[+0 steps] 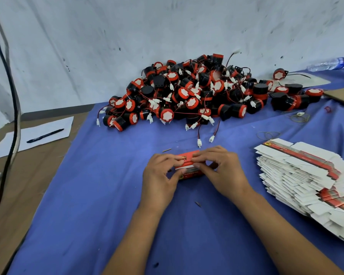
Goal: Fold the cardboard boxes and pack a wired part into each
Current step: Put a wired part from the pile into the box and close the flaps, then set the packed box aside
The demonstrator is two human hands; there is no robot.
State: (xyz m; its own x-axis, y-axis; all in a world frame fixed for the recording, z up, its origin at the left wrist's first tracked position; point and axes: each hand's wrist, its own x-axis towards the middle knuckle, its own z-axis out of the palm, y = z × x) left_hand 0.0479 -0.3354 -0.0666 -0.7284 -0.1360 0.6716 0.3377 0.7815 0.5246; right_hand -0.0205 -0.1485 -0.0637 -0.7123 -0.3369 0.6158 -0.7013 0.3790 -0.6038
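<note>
A small red and white cardboard box sits on the blue cloth between my hands. My left hand grips its left end, fingers curled over the top and thumb at the front. My right hand holds the right end the same way, fingertips pinching the top flap. A big pile of black and red wired parts with white plugs lies behind the box against the wall. A fanned stack of flat unfolded boxes lies at the right.
A pen rests on a white sheet at the left, on brown cardboard. A black cable hangs down the left side. Rubber bands and a plastic bottle lie at the far right.
</note>
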